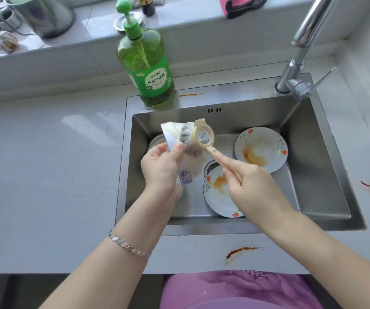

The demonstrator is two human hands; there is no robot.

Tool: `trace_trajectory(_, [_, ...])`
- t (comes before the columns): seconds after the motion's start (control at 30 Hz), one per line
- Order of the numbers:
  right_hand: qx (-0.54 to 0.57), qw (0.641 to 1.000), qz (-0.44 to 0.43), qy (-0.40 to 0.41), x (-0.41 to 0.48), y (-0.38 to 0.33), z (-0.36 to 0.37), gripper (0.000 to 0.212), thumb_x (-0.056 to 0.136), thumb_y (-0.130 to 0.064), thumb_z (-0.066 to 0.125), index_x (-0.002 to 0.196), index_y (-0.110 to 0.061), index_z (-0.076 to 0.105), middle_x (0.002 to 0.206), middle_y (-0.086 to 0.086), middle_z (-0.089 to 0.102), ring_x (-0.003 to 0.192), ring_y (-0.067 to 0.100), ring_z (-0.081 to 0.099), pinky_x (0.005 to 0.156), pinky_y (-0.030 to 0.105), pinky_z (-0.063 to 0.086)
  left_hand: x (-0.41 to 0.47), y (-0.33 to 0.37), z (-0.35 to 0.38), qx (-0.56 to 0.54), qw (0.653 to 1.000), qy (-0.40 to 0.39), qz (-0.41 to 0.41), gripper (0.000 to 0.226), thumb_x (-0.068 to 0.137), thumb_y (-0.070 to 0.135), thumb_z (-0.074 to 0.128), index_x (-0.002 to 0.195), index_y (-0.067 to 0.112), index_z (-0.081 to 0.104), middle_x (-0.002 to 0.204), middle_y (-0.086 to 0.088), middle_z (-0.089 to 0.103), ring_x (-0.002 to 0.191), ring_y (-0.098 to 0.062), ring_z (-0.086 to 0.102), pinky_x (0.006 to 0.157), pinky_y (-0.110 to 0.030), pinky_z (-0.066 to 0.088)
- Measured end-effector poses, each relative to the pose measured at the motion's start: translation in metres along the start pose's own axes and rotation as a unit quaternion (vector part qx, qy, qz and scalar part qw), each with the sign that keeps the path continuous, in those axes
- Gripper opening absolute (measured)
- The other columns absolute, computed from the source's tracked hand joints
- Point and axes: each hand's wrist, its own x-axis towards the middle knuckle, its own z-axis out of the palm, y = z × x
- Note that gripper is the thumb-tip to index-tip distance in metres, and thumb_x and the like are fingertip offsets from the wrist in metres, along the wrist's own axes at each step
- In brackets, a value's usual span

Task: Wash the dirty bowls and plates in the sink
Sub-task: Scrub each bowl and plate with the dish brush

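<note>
Over the steel sink [320, 166] my left hand [160, 167] grips a white bowl [188, 172] with a purple pattern, tilted on its side. My right hand [248, 181] pinches the beige handle of a dish brush [204, 136], whose netted scrubbing head sits inside the bowl. Two white flowered plates with brown sauce stains lie in the basin: one plate [266, 146] at the back right, the other plate [217, 197] at the front, partly under my right hand. Another white dish [155, 141] shows behind my left hand, mostly hidden.
A green dish soap pump bottle [148, 68] stands on the sink's back rim. The faucet [300, 52] rises at the back right, with no water running. On the ledge behind are a metal pot [43, 16] and a pink cloth [239, 5]. Grey countertop [45, 163] spreads left.
</note>
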Motion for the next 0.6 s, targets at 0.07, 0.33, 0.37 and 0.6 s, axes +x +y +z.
trace_trajectory(0.07, [-0.011,1.0,-0.008,-0.002,-0.007,0.001,0.002,0.047,0.096,-0.018,0.044,0.129,-0.051,0.045,0.045,-0.003,0.033,0.047,0.013,0.031,0.049,0.023,0.026,0.003,0.007,0.0,-0.013,1.0,0.001,-0.005,0.009,0.087,0.003,0.062,0.082,0.011,0.061,0.077,-0.005,0.066,0.064,-0.014,0.063,0.049,-0.021,0.052])
trace_trajectory(0.33, [0.022,0.999,-0.012,0.027,0.004,0.002,0.008,0.046,0.096,-0.017,0.044,0.129,-0.048,0.046,0.043,-0.01,0.042,0.047,0.013,0.033,0.05,0.022,0.027,0.005,0.011,0.009,-0.033,0.999,0.006,-0.029,0.013,0.088,0.003,0.061,0.079,0.012,0.061,0.079,-0.006,0.066,0.071,-0.017,0.063,0.067,-0.03,0.055])
trace_trajectory(0.37, [0.013,0.999,-0.02,0.027,0.001,0.003,0.011,0.047,0.095,-0.016,0.044,0.13,-0.049,0.045,0.043,-0.007,0.041,0.047,0.013,0.033,0.05,0.022,0.027,0.006,0.012,0.01,-0.041,0.998,0.015,-0.037,0.013,0.088,0.003,0.061,0.079,0.013,0.06,0.079,-0.005,0.066,0.071,-0.018,0.064,0.068,-0.031,0.055])
trace_trajectory(0.6, [0.134,0.99,0.041,0.012,-0.016,0.017,0.028,0.047,0.096,-0.013,0.046,0.127,-0.048,0.047,0.068,-0.005,0.061,0.051,0.008,0.046,0.055,0.022,0.04,0.015,0.015,0.013,-0.174,0.982,0.026,-0.066,0.019,0.088,0.0,0.058,0.107,0.003,0.057,0.093,-0.01,0.066,0.077,-0.017,0.066,0.065,-0.026,0.059])
